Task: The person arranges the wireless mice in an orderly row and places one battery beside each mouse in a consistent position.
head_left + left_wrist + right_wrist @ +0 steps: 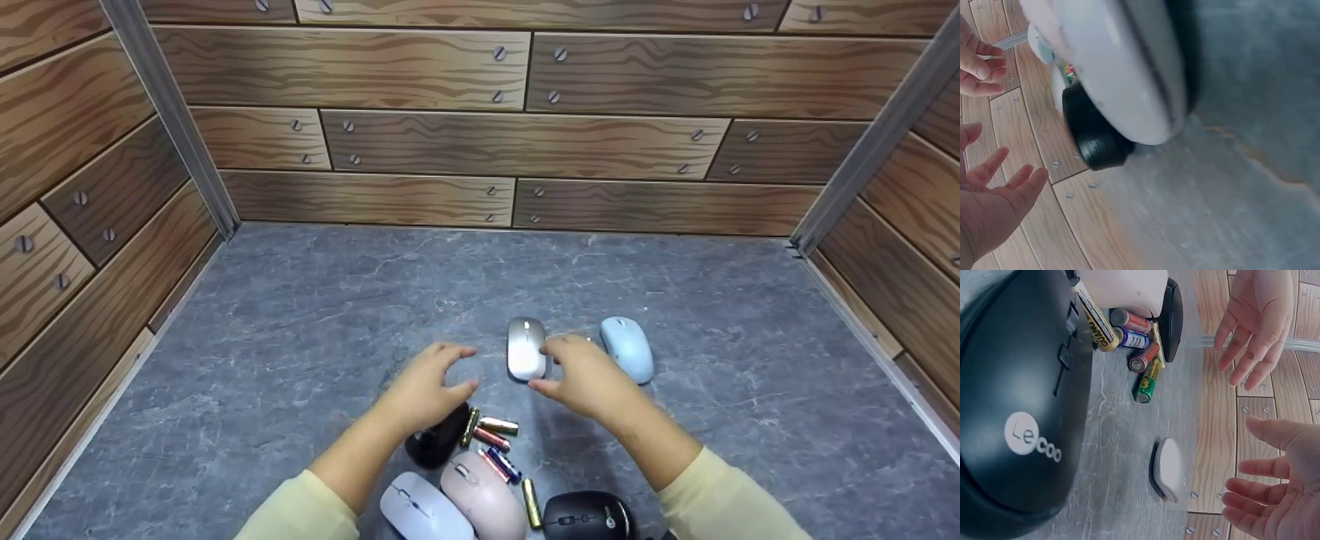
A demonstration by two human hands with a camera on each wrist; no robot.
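Both hands are held up over the grey surface with fingers spread and nothing in them. In the head view, the left hand [426,386] is over the far end of a glossy black mouse [439,441], partly covering it. The right hand [589,376] is beside a silver-grey mouse [526,351], its thumb and fingertips overlapping that mouse's right edge in this view. A light blue mouse [628,349] lies just right of the right hand. In the right wrist view, both palms face each other, fingers relaxed, and the silver-grey mouse [1169,469] lies apart from them.
Several loose batteries [496,426] lie scattered between the black mouse and a pink mouse [486,499]. A pale lavender mouse [424,510] touches the pink one. Another black mouse [589,517], marked Lecoo, sits at the front. Wood-patterned walls [435,142] enclose the back and sides.
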